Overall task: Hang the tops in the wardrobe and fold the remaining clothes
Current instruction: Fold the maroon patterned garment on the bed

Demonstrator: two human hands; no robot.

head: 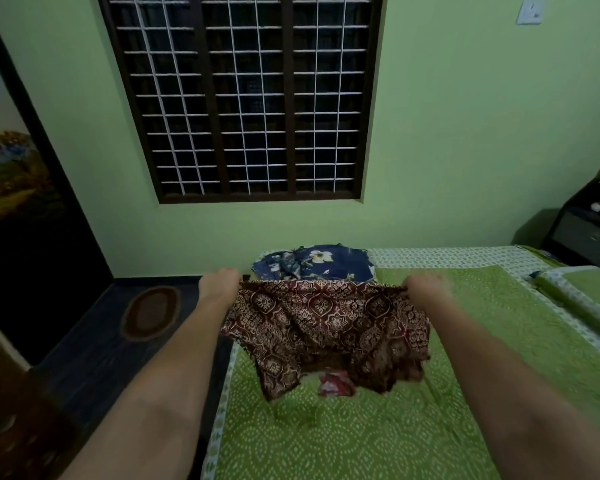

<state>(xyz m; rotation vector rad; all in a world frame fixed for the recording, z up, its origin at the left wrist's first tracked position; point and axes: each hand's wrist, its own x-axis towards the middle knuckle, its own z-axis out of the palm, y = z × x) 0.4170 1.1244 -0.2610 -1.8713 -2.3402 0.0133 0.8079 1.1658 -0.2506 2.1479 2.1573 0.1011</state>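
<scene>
A maroon patterned garment (326, 323) hangs spread in the air above the bed. My left hand (220, 284) grips its upper left corner. My right hand (425, 289) grips the upper right corner, slightly blurred. The cloth's lower edge dangles just above the green bedspread (343, 438). Under it a small red and white piece of cloth (336, 382) lies on the bed, partly hidden. Behind the held garment sits a dark blue floral garment (319, 263) at the bed's far edge.
A barred window (243, 95) fills the green wall ahead. A dark wardrobe door (21, 209) with a painted picture stands at the left. An oval mat (149, 311) lies on the dark floor. A pillow (582, 292) and a dark dresser (593, 226) are at the right.
</scene>
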